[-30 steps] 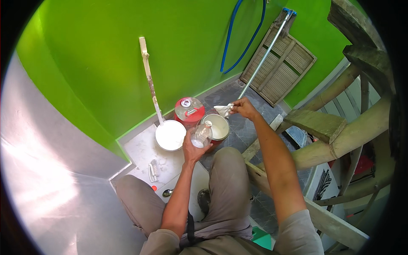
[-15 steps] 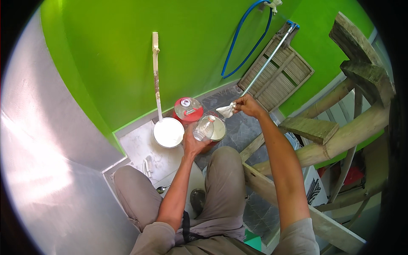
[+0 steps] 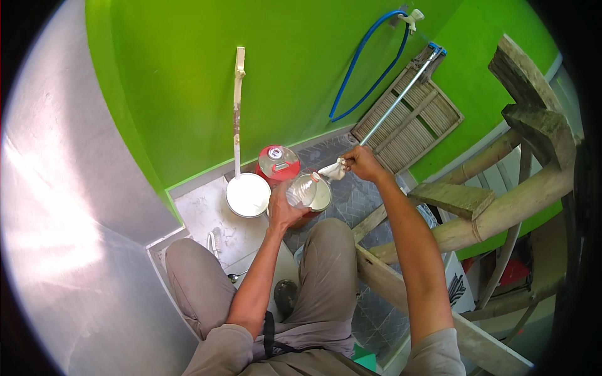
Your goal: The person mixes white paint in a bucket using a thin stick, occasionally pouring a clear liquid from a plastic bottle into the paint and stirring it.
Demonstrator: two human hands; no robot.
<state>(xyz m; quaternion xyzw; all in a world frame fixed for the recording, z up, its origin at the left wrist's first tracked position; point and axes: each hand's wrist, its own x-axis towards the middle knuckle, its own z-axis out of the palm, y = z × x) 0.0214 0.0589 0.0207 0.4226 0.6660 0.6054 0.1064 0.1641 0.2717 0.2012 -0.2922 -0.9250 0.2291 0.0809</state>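
My left hand (image 3: 282,210) is closed around a clear plastic bottle (image 3: 300,194), tilted over an open tin (image 3: 322,201) of cream-coloured contents. With fingers pinched, my right hand (image 3: 362,161) holds a crumpled white cloth (image 3: 333,169) just above and right of the bottle's mouth. Left of the bottle stands a round bucket (image 3: 248,193) of white liquid, with a long paint-smeared stick (image 3: 237,119) rising from it along the wall. A red can with a metal top (image 3: 279,172) sits behind, between bucket and tin.
A slatted wooden panel (image 3: 401,125) and metal pole (image 3: 401,97) lean in the right corner; a blue hose (image 3: 343,75) hangs on the green wall. A bamboo-and-plank structure (image 3: 508,207) borders my right side. A white brush-like object (image 3: 214,241) and a spoon (image 3: 233,277) lie by my left knee.
The view has shifted slightly. My right hand has brought the cloth nearer the bottle's mouth, and the bottle in my left hand leans a little more to the right.
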